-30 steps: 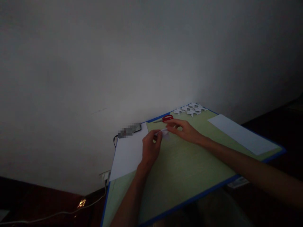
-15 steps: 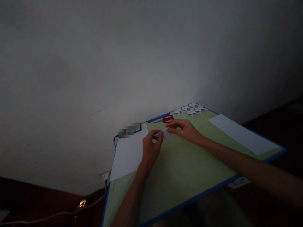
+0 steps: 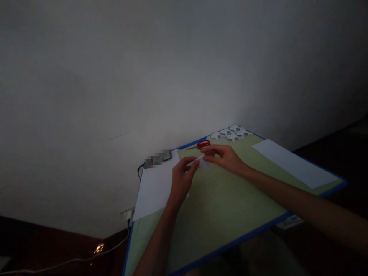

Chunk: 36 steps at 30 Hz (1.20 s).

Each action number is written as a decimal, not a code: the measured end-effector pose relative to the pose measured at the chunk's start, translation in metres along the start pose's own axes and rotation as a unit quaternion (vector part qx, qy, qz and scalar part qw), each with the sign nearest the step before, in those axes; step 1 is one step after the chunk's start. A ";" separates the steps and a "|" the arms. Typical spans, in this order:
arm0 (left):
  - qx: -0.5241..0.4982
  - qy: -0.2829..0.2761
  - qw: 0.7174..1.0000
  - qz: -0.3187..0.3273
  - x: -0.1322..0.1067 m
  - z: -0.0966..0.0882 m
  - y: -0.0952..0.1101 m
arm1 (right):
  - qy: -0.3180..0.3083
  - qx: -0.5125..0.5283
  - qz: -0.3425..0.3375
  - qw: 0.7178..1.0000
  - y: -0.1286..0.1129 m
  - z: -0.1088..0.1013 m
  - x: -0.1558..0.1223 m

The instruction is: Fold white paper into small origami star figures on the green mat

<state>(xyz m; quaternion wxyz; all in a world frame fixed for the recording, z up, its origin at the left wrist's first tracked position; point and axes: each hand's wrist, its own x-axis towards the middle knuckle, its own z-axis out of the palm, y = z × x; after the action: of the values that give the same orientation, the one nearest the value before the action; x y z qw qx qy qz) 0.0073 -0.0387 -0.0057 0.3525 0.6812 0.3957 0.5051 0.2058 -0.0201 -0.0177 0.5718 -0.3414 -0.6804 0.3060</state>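
A small folded piece of white paper [image 3: 204,165] is held up over the table between my two hands. My left hand [image 3: 183,177] pinches its left side between thumb and fingers. With thumb and fingertips, my right hand [image 3: 225,158] grips the upper right part of the same paper. Just behind my right fingers lie scissors [image 3: 204,144] with red handles, blades pointing left. Several folded white paper shapes [image 3: 232,134] with pointed tips sit together at the far corner.
The pale green table [image 3: 224,214] has a blue edge and stands against a grey wall [image 3: 172,76]. White sheets lie at left [image 3: 155,188] and right [image 3: 293,163]. A dark device, partly blurred, rests at the back left. A white cable [image 3: 77,259] runs from a wall socket [image 3: 128,214].
My left hand has turned slightly and shifted a little left, and the paper's lower flap shows more clearly. A small white corner now shows beside my left wrist. My right hand has barely moved.
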 end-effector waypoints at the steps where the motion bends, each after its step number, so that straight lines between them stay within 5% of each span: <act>1: -0.001 0.001 1.000 0.002 0.000 0.000 0.000 | -0.001 -0.002 0.002 1.000 0.000 0.000 0.000; 18: 0.114 0.035 0.991 0.064 -0.001 -0.001 0.004 | -0.025 -0.022 -0.011 0.999 -0.006 0.002 0.001; 27: 0.005 -0.015 1.000 0.007 -0.003 0.004 -0.003 | -0.026 -0.018 -0.002 1.000 -0.007 0.001 0.001; 36: 0.064 0.003 0.998 -0.011 -0.001 0.001 -0.001 | -0.046 -0.031 -0.004 0.998 -0.007 0.003 -0.001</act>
<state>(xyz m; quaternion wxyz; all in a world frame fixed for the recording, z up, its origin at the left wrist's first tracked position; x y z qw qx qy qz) 0.0077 -0.0393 -0.0069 0.3128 0.6961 0.4358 0.4772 0.2022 -0.0247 -0.0134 0.5299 -0.3417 -0.7169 0.2976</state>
